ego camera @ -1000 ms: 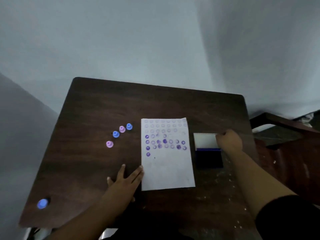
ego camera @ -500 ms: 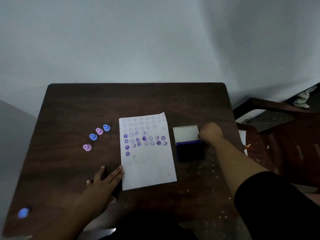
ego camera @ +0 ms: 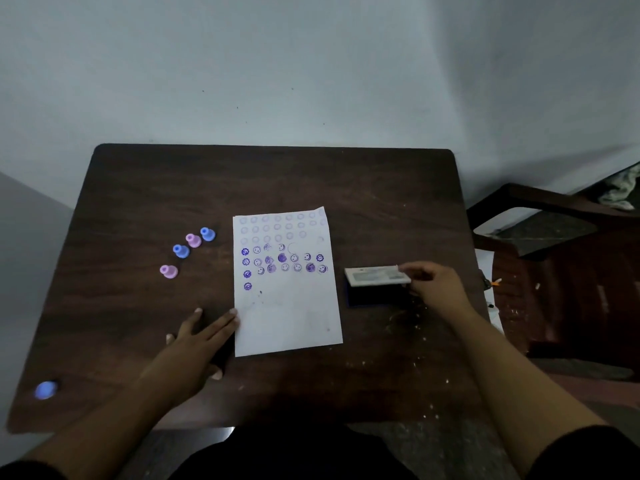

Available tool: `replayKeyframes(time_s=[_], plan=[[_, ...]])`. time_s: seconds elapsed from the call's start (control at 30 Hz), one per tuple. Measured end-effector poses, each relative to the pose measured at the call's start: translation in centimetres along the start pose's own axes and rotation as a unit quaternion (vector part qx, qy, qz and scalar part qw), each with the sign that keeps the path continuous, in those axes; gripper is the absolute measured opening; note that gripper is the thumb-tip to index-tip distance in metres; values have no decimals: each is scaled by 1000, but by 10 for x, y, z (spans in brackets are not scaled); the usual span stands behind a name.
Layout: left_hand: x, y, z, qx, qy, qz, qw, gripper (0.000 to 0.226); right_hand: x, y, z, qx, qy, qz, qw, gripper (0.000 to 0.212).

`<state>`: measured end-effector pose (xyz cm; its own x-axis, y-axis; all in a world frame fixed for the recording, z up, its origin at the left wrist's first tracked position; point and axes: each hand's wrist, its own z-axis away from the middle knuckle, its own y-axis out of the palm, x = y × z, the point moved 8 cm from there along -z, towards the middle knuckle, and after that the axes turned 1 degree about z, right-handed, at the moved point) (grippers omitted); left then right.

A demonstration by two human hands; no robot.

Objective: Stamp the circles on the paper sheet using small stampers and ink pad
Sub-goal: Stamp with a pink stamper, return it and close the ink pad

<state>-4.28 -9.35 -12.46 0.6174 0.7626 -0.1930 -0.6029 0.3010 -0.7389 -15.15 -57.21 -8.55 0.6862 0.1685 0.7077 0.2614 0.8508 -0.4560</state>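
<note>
On the dark wooden bench (ego camera: 311,181) the paper sheet (ego camera: 287,282) lies centred, four small stampers (ego camera: 188,251) to its left, the left hand (ego camera: 197,341) flat with fingers released at its edge, the right hand (ego camera: 433,284) grasping the ink pad (ego camera: 375,285) lid.

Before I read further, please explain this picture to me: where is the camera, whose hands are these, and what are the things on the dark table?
There is no machine here. A person wears the camera on the head, so you look down at their own two bare hands.

On the dark wooden table lies a paper sheet with rows of circles, many already stamped purple. Left of it stand four small stampers, two blue and two pink.

The left hand lies flat, fingertips at the sheet's edge. The right hand grips the ink pad's light lid, half raised over the dark pad.
</note>
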Motion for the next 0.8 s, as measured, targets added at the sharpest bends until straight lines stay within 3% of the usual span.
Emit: replayKeyframes(time_s=[0.7,0.8], plan=[[-8,-4,0,9,9,-3,1000,112,-1,30,25,29,8,191,981,45],[-9,-12,2,8,22,12,1000,108,10,30,32,-1,-12,219,976,45]])
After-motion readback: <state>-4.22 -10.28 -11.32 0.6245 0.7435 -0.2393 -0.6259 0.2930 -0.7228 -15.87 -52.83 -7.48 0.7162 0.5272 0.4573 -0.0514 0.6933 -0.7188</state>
